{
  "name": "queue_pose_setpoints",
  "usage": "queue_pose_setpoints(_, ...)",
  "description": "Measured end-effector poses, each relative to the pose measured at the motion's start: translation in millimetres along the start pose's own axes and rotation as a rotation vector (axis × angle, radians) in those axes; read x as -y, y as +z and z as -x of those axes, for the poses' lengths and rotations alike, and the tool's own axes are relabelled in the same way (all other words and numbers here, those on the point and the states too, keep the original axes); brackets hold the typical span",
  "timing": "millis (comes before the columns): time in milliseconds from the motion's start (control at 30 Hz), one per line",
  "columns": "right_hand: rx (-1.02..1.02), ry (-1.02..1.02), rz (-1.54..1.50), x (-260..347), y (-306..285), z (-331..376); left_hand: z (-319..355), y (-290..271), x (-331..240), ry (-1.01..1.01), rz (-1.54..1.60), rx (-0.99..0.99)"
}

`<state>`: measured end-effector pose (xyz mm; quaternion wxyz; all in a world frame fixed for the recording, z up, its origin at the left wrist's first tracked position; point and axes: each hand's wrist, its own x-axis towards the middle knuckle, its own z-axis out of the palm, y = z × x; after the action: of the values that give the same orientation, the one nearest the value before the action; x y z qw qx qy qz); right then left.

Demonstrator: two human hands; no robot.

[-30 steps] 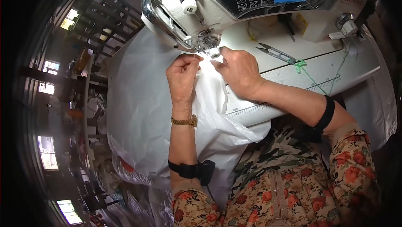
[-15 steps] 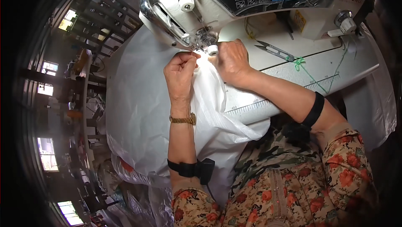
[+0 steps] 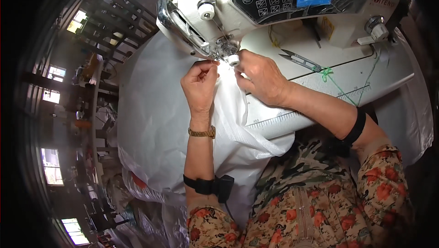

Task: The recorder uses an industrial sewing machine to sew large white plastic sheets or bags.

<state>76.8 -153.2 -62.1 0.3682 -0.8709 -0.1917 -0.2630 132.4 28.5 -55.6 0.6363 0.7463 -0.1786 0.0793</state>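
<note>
White cloth (image 3: 230, 106) ran lengthwise toward the sewing machine (image 3: 227, 1), meeting its needle end. Just left of that end, the left hand's (image 3: 200, 85) fingers pinched the cloth's edge; just right, the right hand's (image 3: 264, 79) grip couldn't be told.

The sewing machine (image 3: 274, 1) is cut off by the upper edge. Fingertips of the right hand (image 3: 263, 78) are partly hidden by a white knob (image 3: 233, 60). Under bright glare, whether cloth (image 3: 231, 104) is pinched by the left hand (image 3: 200, 83) cannot be told.
</note>
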Motion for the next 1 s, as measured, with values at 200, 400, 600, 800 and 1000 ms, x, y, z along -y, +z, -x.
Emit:
queue_pose_setpoints(200, 0.145, 0.076, -0.326, -1.4, -4.3, -3.4, -1.3, -0.5, 6.0, 0.106, -0.120, -0.020)
queue_pose_setpoints(400, 0.191, 0.032, -0.154, -2.3, 0.6, -9.9, -0.7, 4.8, 7.1, 0.254, -0.245, -0.044)
queue_pose_setpoints(600, 0.099, 0.107, -0.046, 5.3, 11.9, -11.0, -0.3, 7.1, 4.7, 0.353, -0.333, -0.053)
queue_pose_setpoints(800, -0.019, 0.113, -0.062, 7.5, 13.9, -9.3, -1.3, 7.4, 4.3, 0.325, -0.305, -0.050)
queue_pose_setpoints(1000, -0.086, 0.141, -0.060, 7.4, 14.6, -9.8, -0.3, 3.8, 2.8, 0.289, -0.325, 0.021)
